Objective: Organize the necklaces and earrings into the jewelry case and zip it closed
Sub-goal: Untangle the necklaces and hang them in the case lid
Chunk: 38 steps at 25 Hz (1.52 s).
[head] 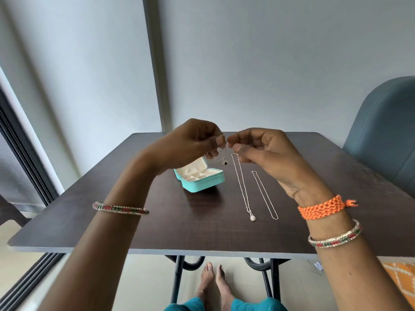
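Observation:
Above the dark table my left hand and my right hand are raised close together. Both pinch a thin chain necklace with a dark pendant, which dangles between them over the case. The turquoise jewelry case lies open on the table, its cream compartments showing. Right of it a silver necklace with a sparkly oval pendant lies stretched out. A plain thin chain lies beside that one.
A blue-grey chair stands at the table's right side. A wall rises behind the far edge. A dark window frame runs along the left. My bare feet show under the table's near edge.

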Each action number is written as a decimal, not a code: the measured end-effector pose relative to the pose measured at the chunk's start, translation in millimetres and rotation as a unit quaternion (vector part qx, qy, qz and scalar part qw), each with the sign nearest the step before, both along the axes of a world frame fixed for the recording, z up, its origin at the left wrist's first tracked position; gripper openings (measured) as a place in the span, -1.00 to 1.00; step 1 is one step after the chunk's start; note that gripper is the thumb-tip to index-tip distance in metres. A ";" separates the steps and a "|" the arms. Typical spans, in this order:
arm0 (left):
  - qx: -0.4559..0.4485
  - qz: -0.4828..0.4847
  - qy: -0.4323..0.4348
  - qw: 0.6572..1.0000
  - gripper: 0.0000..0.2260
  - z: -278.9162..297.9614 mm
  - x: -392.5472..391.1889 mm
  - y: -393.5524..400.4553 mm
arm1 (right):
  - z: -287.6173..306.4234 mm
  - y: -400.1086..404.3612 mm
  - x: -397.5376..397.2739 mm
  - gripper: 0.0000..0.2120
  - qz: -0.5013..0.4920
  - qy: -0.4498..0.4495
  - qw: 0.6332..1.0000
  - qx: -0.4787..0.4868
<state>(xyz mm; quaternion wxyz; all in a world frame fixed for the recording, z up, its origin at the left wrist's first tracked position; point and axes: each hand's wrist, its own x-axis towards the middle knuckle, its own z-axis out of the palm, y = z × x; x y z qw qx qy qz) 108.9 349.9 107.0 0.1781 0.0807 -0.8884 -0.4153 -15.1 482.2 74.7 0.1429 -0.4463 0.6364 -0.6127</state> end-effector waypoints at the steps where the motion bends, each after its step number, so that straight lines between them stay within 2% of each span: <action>1: -0.043 -0.001 -0.016 0.999 -0.87 4.2 -0.2 0.7 | 3.3 2.5 0.3 -0.87 0.005 0.012 1.000 0.009; 3: -0.096 0.008 -0.022 0.995 -0.88 9.6 -1.8 2.8 | 9.9 6.7 2.1 -0.86 0.017 0.031 0.999 0.015; 7: -0.117 0.015 0.009 0.993 -0.91 12.0 -2.8 7.7 | 15.9 9.7 5.0 -0.86 0.037 0.020 0.999 -0.006; 11: -0.081 0.027 0.022 0.996 -0.91 13.1 -2.4 15.0 | 12.4 11.1 1.6 -0.85 0.068 -0.002 0.998 0.002; 15: -0.043 0.021 -0.037 0.998 -0.87 15.4 -2.0 20.8 | 6.2 13.8 1.2 -0.73 0.119 -0.063 0.991 0.003; 19: -0.024 0.060 -0.015 0.998 -0.88 17.9 -4.5 21.3 | 3.3 13.0 -1.1 -0.91 0.070 -0.074 0.995 -0.009; 27: -0.003 0.075 -0.006 0.997 -0.90 18.1 -0.2 21.4 | 3.3 12.0 3.9 -0.90 0.062 -0.077 0.995 0.006; 31: 0.008 0.074 0.008 0.997 -0.90 18.9 -0.9 22.4 | 0.2 5.6 8.1 -0.99 0.017 -0.065 0.998 -0.013; 35: 0.004 0.064 -0.057 0.996 -0.84 14.7 4.2 17.7 | 1.1 11.3 0.3 -0.94 -0.017 -0.071 0.996 -0.045; 37: 0.044 0.043 -0.048 0.997 -0.85 10.5 5.0 18.3 | 0.4 11.5 -0.4 -0.91 -0.034 -0.078 0.995 -0.055; 38: 0.098 0.035 -0.019 0.994 -0.85 8.7 3.9 18.6 | -0.4 10.7 0.6 -0.91 -0.041 -0.082 0.994 -0.059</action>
